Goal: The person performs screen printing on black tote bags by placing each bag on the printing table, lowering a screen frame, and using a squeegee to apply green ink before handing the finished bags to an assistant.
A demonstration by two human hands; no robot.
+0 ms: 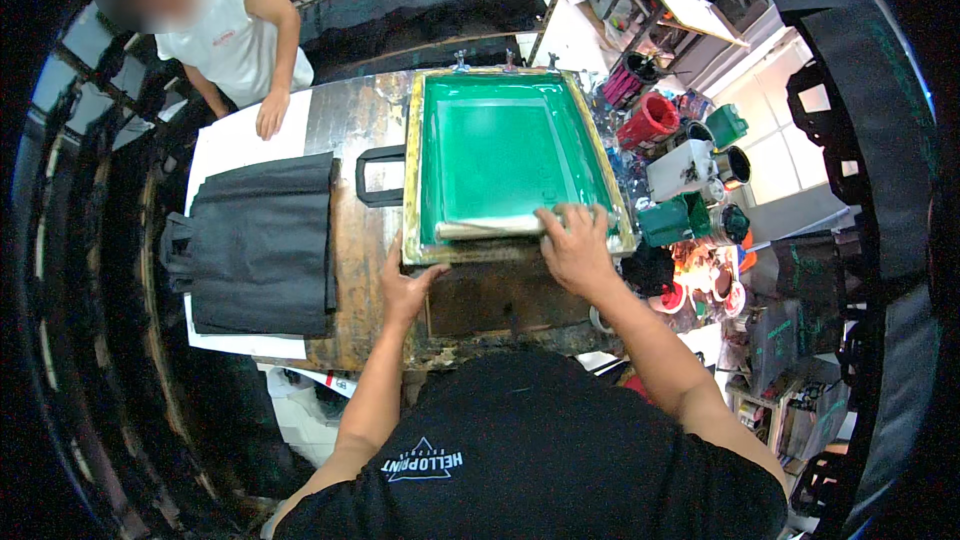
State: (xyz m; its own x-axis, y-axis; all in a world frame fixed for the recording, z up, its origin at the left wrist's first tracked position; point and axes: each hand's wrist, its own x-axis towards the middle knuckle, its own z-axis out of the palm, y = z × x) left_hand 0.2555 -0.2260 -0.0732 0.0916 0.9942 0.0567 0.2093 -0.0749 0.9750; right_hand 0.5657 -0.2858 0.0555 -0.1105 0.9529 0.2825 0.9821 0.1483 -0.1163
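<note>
Screen-printing station, seen from above. A wooden-handled squeegee (500, 228) lies across the near end of the green mesh inside a yellow-framed printing screen (412, 180), which sits flat on the worktop (350, 110) directly in front of the person. The right hand (575, 245) presses down on the right end of the squeegee, its grip closed over the handle. The left hand (405, 290) rests at the near left corner of the screen frame, thumb along the frame's front edge and fingers curled loosely; whether it clamps the frame cannot be told. A black bag handle (375, 175) protrudes from beneath the left side of the screen. Further left, a stack of black fabric bags (262, 245) lies on white paper (235, 135). Beyond this, at the far left of the worktop, a second person's hand (270, 118) rests on the paper. To the right of the screen stand crowded ink pots (690, 180) in red, green and white.
</note>
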